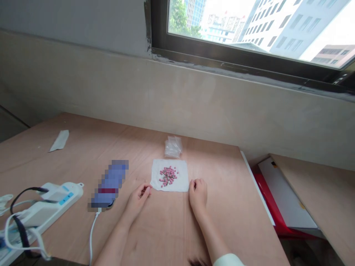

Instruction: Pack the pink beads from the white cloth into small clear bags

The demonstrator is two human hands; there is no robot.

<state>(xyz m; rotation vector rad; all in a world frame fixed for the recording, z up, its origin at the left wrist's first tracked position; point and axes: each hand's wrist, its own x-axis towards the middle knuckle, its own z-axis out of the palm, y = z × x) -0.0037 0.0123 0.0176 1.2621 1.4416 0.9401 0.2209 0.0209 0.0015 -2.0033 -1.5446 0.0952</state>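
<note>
A white tissue-like sheet (182,184) lies flat on the table, bearing a loose heap of small pink round pieces (168,176) with thin dark or metallic bits among them; they are too small to name surely. My left hand (139,196) rests with curled fingers at the sheet's lower left corner, its fingertips touching or almost touching that corner. Beside the right edge, my right hand (198,194) lies loosely closed on the table. I see nothing held in either hand. Just beyond the sheet sits a small stack of clear plastic bags (173,147).
A phone (109,186) with a blurred screen and white charging cable (91,236) lies to the left. Farther left are a white power strip (59,201) with cords and a folded paper (60,140). The wooden table (230,221) ends at a gap on the right.
</note>
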